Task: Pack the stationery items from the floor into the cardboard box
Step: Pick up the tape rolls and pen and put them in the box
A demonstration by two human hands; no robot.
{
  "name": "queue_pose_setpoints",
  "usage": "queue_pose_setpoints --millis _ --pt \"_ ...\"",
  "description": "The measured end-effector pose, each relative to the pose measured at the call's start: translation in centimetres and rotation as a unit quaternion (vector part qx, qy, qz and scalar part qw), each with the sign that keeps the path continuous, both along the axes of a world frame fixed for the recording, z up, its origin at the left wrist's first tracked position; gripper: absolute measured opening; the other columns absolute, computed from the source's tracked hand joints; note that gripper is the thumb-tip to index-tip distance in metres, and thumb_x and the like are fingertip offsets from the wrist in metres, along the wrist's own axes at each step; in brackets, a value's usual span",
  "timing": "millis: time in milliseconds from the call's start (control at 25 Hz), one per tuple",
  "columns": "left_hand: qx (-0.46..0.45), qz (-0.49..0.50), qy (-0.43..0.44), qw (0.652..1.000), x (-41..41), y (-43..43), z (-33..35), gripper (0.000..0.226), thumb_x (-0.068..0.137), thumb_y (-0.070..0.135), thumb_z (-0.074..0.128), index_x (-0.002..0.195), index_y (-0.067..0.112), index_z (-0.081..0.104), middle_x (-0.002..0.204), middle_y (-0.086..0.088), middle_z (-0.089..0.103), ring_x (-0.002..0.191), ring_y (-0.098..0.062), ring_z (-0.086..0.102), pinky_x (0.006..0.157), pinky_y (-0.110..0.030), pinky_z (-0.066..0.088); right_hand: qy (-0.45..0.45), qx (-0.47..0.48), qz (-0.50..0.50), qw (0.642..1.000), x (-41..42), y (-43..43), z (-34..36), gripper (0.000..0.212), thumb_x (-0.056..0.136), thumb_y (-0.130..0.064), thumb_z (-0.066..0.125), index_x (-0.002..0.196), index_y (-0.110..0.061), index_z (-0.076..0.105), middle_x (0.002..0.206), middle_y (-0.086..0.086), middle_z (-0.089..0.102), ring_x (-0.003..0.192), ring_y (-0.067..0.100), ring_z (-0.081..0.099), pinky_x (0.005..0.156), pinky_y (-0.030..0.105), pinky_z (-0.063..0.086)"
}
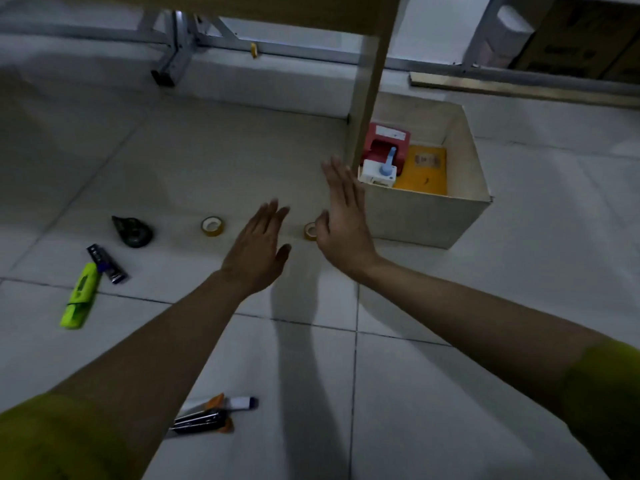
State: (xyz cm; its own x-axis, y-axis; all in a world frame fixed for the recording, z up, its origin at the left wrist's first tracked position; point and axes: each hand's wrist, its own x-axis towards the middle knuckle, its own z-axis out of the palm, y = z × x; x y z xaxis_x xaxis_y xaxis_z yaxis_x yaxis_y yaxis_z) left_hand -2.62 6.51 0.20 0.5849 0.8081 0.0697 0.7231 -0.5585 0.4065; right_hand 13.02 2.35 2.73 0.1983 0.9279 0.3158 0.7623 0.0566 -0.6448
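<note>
A cardboard box (429, 216) stands open on the tiled floor (415, 393), at the foot of a wooden leg (372, 81). Inside lie three things: a red item (386, 140), a white item with a blue handle (379, 173) resting on it, and a flat yellow packet (424, 169).

Two bare hands hover above the floor just left of the box. The left hand (258, 245) and the right hand (343, 220) are both flat and empty, fingers spread, grasping nothing.

The nearest stationery is a small tape roll (310, 232) on the floor, partly hidden by the right thumb. A second tape roll (212, 226) lies further left, so two rolls in all. Beyond it sit one dark tape dispenser (133, 232), one dark oblong item (106, 263) and one green highlighter (80, 296). Near the person lies a blurred cluster of pens or tools (211, 414); their count cannot be told.

The likely next step is picking up the nearest roll: pinch it by its rim, lift it clear of the box wall, and lower it into the free space beside the packet.
</note>
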Motion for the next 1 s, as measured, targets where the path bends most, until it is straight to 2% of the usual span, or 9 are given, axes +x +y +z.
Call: queue_pose_setpoints --millis 80,160,320,480,600,680,840,1000 --pt "-0.024 0.051 -0.019 0.998 -2.7 -0.2 -0.9 0.065 0.094 0.024 0.048 0.148 0.014 0.015 0.159 -0.011 0.006 0.147 -0.027 0.007 0.117 -0.04 0.016 -0.008 -0.038 0.046 0.998 -1.9 -0.1 -0.9 0.071 0.088 -0.001 0.044 0.152 -0.012 0.015 0.161 0.004 0.01 0.149 0.022 0.005 0.117 0.025 0.004" --pt "-0.053 0.106 -0.029 0.993 -5.3 -0.4 -1.7 0.065 0.092 0.023 0.052 0.147 0.014 0.018 0.158 -0.013 0.011 0.145 -0.033 0.013 0.115 -0.045 0.023 0.005 -0.077 0.083 0.994 -3.7 -0.3 -1.9 0.071 0.087 0.0 0.042 0.151 -0.011 0.015 0.16 0.005 0.013 0.148 0.023 0.008 0.117 0.025 0.006" --pt "-0.099 0.192 -0.017 0.976 -9.9 -0.9 -3.7 0.065 0.089 0.023 0.057 0.145 0.015 0.025 0.156 -0.015 0.019 0.143 -0.033 0.018 0.113 -0.045 0.024 0.032 -0.164 0.141 0.976 -6.7 -0.7 -3.8 0.067 0.089 -0.001 0.041 0.151 -0.01 0.016 0.157 0.006 0.021 0.144 0.022 0.015 0.113 0.02 0.012" --pt "-0.15 0.179 0.023 0.972 -12.6 -1.8 -5.2 0.062 0.084 0.027 0.065 0.139 0.014 0.039 0.147 -0.016 0.036 0.135 -0.035 0.032 0.11 -0.045 0.031 0.028 -0.245 0.176 0.953 -8.5 -0.4 -5.2 0.066 0.093 -0.006 0.043 0.151 -0.014 0.014 0.157 0.004 0.022 0.143 0.024 0.016 0.114 0.028 0.019" --pt "-0.13 0.17 0.017 0.977 -13.0 -2.7 -5.6 0.052 0.08 0.018 0.069 0.13 0.011 0.053 0.129 -0.018 0.051 0.116 -0.037 0.046 0.095 -0.043 0.042 0.022 -0.295 0.181 0.938 -9.1 -0.1 -6.0 0.067 0.093 -0.008 0.044 0.152 -0.015 0.013 0.156 0.005 0.023 0.143 0.027 0.019 0.115 0.032 0.021" --pt "-0.112 0.164 0.003 0.98 -13.1 -2.9 -5.8 0.045 0.08 0.014 0.069 0.124 0.012 0.058 0.116 -0.018 0.054 0.106 -0.036 0.049 0.086 -0.041 0.045 0.003 -0.318 0.189 0.929 -9.2 0.2 -6.4 0.066 0.092 -0.009 0.044 0.151 -0.016 0.014 0.153 0.006 0.029 0.141 0.027 0.02 0.115 0.032 0.022" --pt "-0.127 0.157 -0.001 0.979 -12.9 -2.8 -6.0 0.033 0.084 0.011 0.064 0.116 0.013 0.061 0.1 -0.017 0.055 0.098 -0.033 0.052 0.079 -0.037 0.044 -0.052 -0.306 0.201 0.929 -9.0 0.7 -6.5 0.055 0.091 -0.006 0.047 0.144 -0.013 0.034 0.138 0.01 0.044 0.131 0.027 0.031 0.108 0.029 0.028" --pt "-0.124 0.15 -0.001 0.981 -12.6 -2.7 -6.0 0.028 0.083 0.011 0.064 0.111 0.014 0.063 0.093 -0.015 0.056 0.092 -0.034 0.053 0.073 -0.034 0.041 -0.076 -0.288 0.207 0.932 -8.8 0.5 -7.1 0.04 0.09 -0.007 0.051 0.13 -0.01 0.054 0.122 0.013 0.049 0.12 0.026 0.038 0.101 0.029 0.034"
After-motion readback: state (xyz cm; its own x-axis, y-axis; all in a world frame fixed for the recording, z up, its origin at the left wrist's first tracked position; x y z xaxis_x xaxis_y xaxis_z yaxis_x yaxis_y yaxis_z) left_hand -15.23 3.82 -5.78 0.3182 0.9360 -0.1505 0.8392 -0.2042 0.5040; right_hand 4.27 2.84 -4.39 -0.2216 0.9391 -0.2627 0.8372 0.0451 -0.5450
